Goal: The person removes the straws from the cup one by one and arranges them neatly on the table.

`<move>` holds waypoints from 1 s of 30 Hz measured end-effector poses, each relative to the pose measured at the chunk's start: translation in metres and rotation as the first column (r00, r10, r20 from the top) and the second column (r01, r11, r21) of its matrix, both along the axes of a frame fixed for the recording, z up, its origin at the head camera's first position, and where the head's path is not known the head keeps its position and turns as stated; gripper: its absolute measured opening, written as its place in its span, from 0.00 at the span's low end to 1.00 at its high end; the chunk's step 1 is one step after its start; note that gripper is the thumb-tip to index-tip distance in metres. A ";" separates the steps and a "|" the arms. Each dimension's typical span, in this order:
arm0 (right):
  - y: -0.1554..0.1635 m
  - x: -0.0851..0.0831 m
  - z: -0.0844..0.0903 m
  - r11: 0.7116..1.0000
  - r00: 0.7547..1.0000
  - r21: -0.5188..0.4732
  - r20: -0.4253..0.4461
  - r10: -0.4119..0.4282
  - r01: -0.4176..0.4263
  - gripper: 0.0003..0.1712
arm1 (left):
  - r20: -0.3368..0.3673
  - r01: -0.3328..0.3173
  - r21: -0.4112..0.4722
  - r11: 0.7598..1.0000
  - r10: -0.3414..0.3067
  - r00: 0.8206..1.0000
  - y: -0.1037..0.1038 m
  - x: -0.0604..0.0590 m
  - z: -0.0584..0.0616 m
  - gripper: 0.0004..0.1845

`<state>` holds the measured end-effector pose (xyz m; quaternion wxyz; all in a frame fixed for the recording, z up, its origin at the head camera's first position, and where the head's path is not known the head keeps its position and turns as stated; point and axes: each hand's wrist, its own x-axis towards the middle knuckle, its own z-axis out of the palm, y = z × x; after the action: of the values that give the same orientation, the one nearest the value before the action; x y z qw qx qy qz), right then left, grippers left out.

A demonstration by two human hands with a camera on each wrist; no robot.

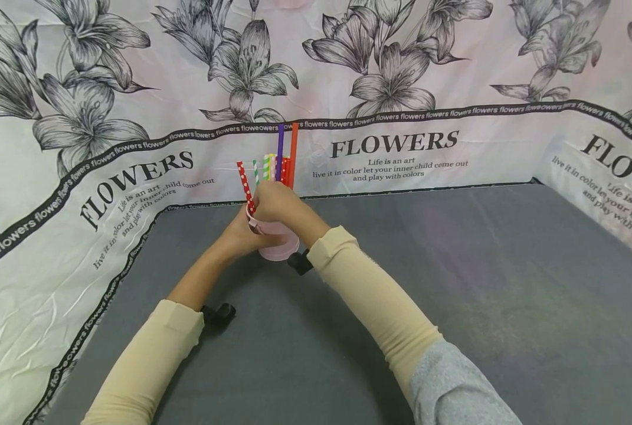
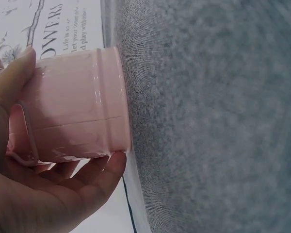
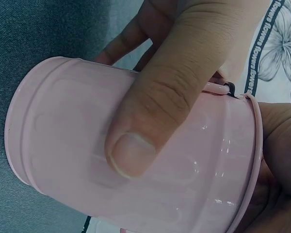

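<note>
A pink bucket (image 1: 280,251) stands upright on the dark table with drinking straws (image 1: 267,167) rising from its mouth. My left hand (image 1: 243,235) grips its side; the thumb lies across the wall in the right wrist view, and the other fingers wrap behind. Along the bucket in the left wrist view hangs a thin pink wire handle (image 2: 28,135). My right hand (image 1: 280,202) is at the rim with bent fingers, right among the straws; I cannot tell whether it pinches any. Beside its fingers, a red straw with white dots (image 1: 245,184) leans left.
Behind the bucket, a white cloth printed with flowers and lettering (image 1: 395,159) covers the wall. The dark grey tabletop (image 1: 485,283) spreads to the right and front. Black wrist camera mounts (image 1: 220,315) sit at both sleeves.
</note>
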<state>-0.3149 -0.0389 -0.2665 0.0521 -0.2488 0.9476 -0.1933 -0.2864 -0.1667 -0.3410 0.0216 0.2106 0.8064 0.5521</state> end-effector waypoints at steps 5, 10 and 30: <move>0.002 0.001 0.000 1.000 1.000 -0.022 -0.004 0.005 -0.006 0.07 | -0.005 0.005 0.003 1.000 -0.005 1.000 0.001 -0.001 0.000 0.50; 0.006 0.002 0.000 0.999 1.000 -0.043 -0.018 0.021 -0.021 0.08 | 0.029 -0.023 -0.009 1.000 0.023 0.999 0.000 0.000 0.000 0.54; 0.018 0.009 -0.009 0.975 0.997 -0.209 -0.004 0.071 -0.071 0.20 | 0.082 -0.039 -0.016 0.999 0.040 0.996 0.006 0.017 0.020 0.52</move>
<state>-0.3062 -0.0207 -0.2752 0.0343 -0.2862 0.9124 -0.2904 -0.2690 -0.1604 -0.3208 0.0456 0.1716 0.8128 0.5548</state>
